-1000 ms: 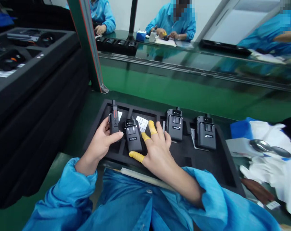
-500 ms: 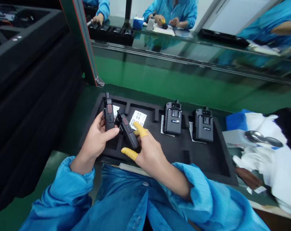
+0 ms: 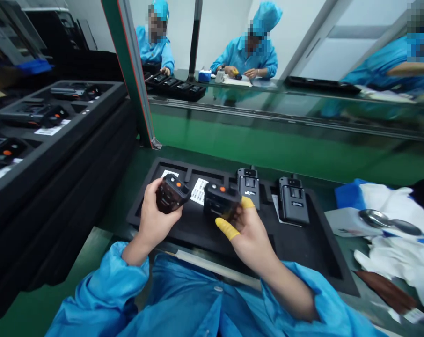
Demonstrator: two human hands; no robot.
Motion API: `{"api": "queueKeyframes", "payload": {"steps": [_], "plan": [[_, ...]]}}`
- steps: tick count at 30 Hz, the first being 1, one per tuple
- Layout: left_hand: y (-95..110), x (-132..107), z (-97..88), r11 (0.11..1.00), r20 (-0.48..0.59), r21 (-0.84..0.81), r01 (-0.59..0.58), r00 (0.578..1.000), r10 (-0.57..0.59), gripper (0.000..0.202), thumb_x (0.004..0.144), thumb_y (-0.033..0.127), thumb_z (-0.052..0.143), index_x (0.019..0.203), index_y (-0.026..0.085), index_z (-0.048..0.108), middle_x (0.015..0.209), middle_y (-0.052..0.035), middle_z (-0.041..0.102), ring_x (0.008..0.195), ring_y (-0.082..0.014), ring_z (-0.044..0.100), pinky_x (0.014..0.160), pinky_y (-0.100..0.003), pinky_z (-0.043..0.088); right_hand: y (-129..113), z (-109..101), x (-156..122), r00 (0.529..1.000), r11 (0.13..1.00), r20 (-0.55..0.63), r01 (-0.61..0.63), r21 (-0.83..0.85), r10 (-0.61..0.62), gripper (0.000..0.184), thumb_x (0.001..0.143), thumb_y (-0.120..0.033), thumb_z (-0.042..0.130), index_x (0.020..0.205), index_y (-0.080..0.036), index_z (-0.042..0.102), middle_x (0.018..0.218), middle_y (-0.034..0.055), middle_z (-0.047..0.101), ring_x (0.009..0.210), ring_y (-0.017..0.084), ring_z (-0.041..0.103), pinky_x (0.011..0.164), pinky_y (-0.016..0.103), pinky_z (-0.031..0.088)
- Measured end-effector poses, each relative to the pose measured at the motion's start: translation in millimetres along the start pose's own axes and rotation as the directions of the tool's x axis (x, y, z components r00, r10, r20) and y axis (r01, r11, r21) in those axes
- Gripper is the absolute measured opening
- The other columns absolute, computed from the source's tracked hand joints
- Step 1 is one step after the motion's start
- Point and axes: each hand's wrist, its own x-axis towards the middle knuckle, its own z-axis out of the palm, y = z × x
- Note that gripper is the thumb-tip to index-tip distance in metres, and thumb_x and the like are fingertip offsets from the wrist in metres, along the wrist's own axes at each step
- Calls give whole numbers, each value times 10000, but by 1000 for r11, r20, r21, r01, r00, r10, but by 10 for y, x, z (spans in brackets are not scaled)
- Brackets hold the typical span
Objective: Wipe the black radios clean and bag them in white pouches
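My left hand [image 3: 155,213] is closed around a black handheld radio [image 3: 170,193], its end with an orange button facing me. In my right hand [image 3: 251,229], with yellow covers on the thumb and a finger, is a second black radio [image 3: 220,199], also showing an orange button. Both are held above a black foam tray [image 3: 212,236]. Two more radios lie in the tray with their clips up: one [image 3: 249,183] just behind my right hand, the other [image 3: 293,200] farther right. White label sheets [image 3: 199,191] lie in the left compartments.
On the left, stacked foam trays [image 3: 103,100] hold more radios. At right are a white box [image 3: 341,222], white gloves [image 3: 380,250] and a brown strip [image 3: 387,291]. A glass-topped ledge [image 3: 240,100] runs behind the tray; co-workers in blue sit beyond it.
Both radios have been turned so their orange-button ends face me. My hands have moved apart, the right one farther right. The head view has tilted up, showing more of the co-workers.
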Motion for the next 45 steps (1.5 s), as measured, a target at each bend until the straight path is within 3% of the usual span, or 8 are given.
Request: {"api": "queueKeyframes", "payload": {"steps": [9, 14, 17, 20, 25, 32, 38, 45], "plan": [[184, -37, 33, 907, -25, 117, -404, 912, 409, 593, 619, 95, 722, 1121, 260, 453, 1162, -66, 532, 1132, -257, 538, 982, -440, 432, 171, -77, -201, 983, 988, -112, 135, -73, -143, 335, 758, -319, 598, 1061, -253, 471, 1023, 58, 673, 965, 211, 653, 887, 416, 518], [349, -24, 42, 939, 30, -288, 190, 981, -190, 656, 548, 255, 832, 1103, 228, 484, 974, -15, 601, 877, -182, 620, 809, -321, 513, 27, -182, -197, 999, 954, -7, -34, 298, 37, 514, 716, -419, 621, 1167, -253, 436, 1163, 85, 643, 1049, 221, 622, 896, 403, 508], [411, 45, 48, 685, 216, -487, 542, 835, -507, 461, 547, 397, 827, 874, 192, 574, 686, 35, 575, 601, -114, 563, 574, -229, 501, -79, -284, -150, 981, 842, 107, -195, 503, 163, 454, 724, -441, 541, 1126, -237, 487, 1100, 89, 668, 1012, 244, 632, 835, 422, 519], [453, 90, 76, 479, 308, -559, 677, 705, -639, 392, 572, 419, 802, 842, 200, 620, 732, -6, 647, 670, -154, 627, 623, -277, 553, -114, -375, -117, 944, 725, 182, -329, 605, 276, 346, 741, -406, 474, 1037, -232, 516, 969, 79, 691, 885, 236, 652, 777, 440, 517], [561, 57, 90, 459, 483, -629, 628, 778, -403, 506, 677, 490, 642, 1128, 262, 623, 1246, -112, 620, 1214, -374, 526, 934, -579, 479, -110, -433, -111, 896, 529, 197, -400, 749, 399, 255, 815, -332, 382, 943, -201, 559, 912, 66, 683, 712, 158, 611, 779, 373, 501], [569, 41, 71, 562, 568, -565, 604, 779, -266, 849, 632, 284, 784, 1364, 448, 387, 1292, -76, 568, 1067, -337, 627, 817, -555, 557, -101, -429, -77, 864, 471, 174, -415, 778, 473, 277, 831, -310, 360, 942, -192, 586, 904, 70, 697, 688, 155, 611, 821, 392, 510], [518, 50, 197, 678, 539, -489, 549, 801, -259, 1224, 522, 167, 840, 1460, 472, 114, 1184, -33, 514, 916, -208, 638, 714, -416, 614, -18, -477, -69, 910, 700, 128, -388, 600, 394, 251, 810, -378, 423, 935, -221, 576, 996, 89, 701, 841, 222, 661, 830, 480, 517], [565, 267, 99, 650, 522, -463, 602, 778, -350, 851, 644, 208, 754, 1374, 368, 347, 1169, -49, 595, 1007, -246, 652, 780, -436, 588, -177, -408, 273, 953, 804, 91, -294, 517, 290, 303, 661, -335, 683, 913, -255, 534, 926, 15, 689, 898, 217, 663, 797, 420, 552]]}}
